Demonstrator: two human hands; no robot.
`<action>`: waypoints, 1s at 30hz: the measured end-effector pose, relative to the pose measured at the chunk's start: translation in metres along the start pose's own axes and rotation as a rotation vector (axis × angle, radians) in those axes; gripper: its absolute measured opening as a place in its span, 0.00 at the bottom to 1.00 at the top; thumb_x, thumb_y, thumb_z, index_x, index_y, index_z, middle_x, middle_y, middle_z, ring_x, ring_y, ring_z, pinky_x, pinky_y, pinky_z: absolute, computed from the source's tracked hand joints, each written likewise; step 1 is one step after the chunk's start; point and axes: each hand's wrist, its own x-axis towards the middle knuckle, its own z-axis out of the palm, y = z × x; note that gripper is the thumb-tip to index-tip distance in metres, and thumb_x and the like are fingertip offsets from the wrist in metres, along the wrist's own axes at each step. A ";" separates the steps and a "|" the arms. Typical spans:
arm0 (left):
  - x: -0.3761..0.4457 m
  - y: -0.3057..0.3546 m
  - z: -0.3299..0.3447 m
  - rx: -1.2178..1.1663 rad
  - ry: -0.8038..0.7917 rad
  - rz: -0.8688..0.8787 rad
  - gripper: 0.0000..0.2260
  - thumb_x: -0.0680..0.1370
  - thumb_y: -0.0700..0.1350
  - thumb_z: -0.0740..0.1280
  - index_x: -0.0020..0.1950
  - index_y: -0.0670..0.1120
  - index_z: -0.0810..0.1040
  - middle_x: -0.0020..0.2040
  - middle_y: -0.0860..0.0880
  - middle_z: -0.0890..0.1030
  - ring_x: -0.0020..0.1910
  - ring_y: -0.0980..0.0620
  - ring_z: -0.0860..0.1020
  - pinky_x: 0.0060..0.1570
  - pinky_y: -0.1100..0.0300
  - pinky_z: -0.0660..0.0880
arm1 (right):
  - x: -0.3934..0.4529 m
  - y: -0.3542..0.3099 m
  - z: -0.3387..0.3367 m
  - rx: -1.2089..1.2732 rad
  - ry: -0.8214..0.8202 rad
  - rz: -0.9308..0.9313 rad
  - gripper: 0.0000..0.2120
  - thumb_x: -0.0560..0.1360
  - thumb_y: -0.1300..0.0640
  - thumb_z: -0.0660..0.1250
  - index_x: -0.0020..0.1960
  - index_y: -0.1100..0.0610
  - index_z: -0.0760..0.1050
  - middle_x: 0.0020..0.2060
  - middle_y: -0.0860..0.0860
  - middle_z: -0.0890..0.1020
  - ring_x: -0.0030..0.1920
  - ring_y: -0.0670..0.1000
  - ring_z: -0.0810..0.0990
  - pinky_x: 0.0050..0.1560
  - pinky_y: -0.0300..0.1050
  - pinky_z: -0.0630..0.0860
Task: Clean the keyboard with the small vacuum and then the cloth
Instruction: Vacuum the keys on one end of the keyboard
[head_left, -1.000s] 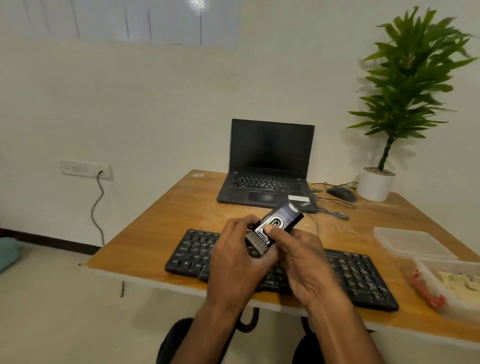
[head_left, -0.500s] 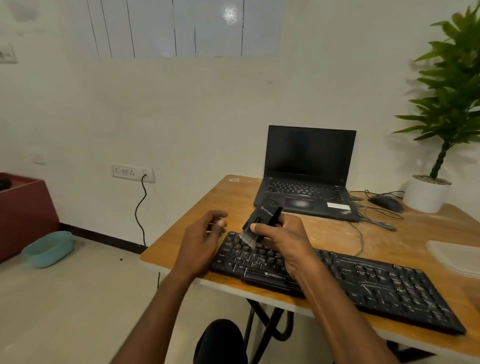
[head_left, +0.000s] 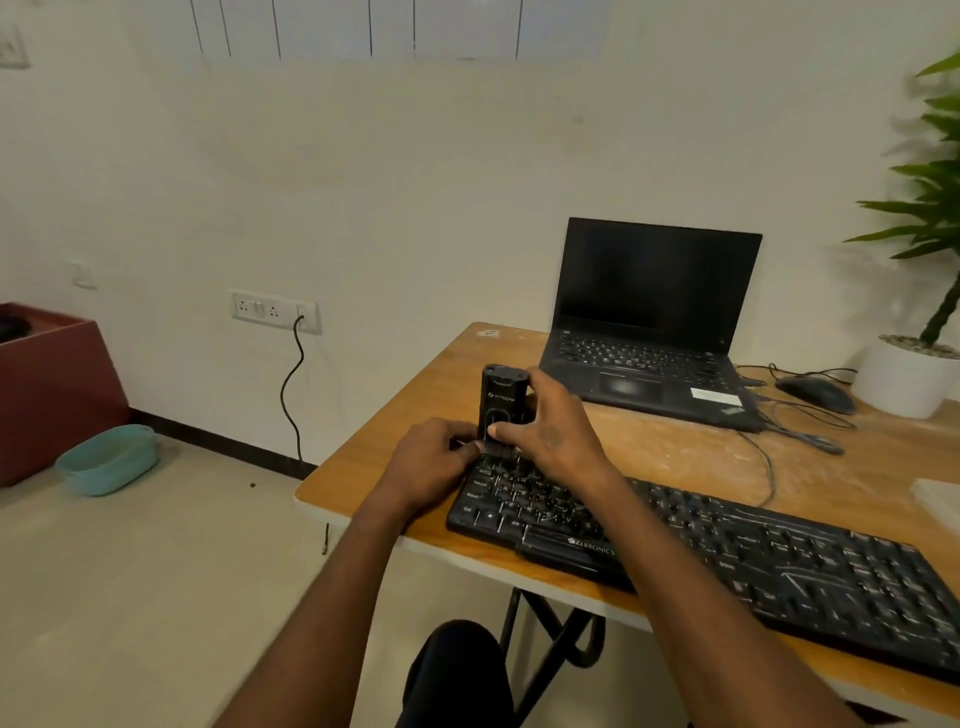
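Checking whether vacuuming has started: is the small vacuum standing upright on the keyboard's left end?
Yes, the small vacuum stands upright, brush end on the keyboard at its left end, gripped by the right hand.

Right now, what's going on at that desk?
A person is cleaning the black keyboard with a small vacuum. The right hand grips the vacuum upright, its brush end down on the keys at the keyboard's left end. The left hand is at the vacuum's base, fingers curled; whether it grips it is unclear. No cloth is in view. An open laptop sits behind.
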 end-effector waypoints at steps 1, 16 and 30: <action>0.001 -0.001 0.000 0.004 -0.001 -0.001 0.08 0.83 0.45 0.67 0.54 0.52 0.87 0.45 0.54 0.88 0.44 0.57 0.85 0.49 0.51 0.82 | 0.000 0.000 0.002 -0.015 -0.007 -0.007 0.25 0.70 0.58 0.77 0.64 0.53 0.73 0.52 0.46 0.81 0.48 0.43 0.79 0.38 0.31 0.73; 0.001 -0.001 0.001 -0.025 0.007 -0.042 0.09 0.83 0.46 0.67 0.50 0.52 0.88 0.43 0.55 0.87 0.40 0.59 0.84 0.43 0.56 0.81 | 0.004 0.006 0.003 -0.039 -0.060 0.009 0.24 0.71 0.57 0.77 0.64 0.51 0.72 0.56 0.50 0.82 0.55 0.50 0.81 0.49 0.50 0.82; -0.001 0.001 -0.003 -0.107 -0.050 -0.083 0.09 0.82 0.44 0.67 0.50 0.54 0.87 0.44 0.55 0.88 0.44 0.56 0.86 0.52 0.52 0.82 | 0.005 0.012 -0.002 -0.049 -0.075 -0.028 0.25 0.71 0.56 0.77 0.63 0.51 0.70 0.58 0.50 0.81 0.55 0.50 0.80 0.49 0.52 0.82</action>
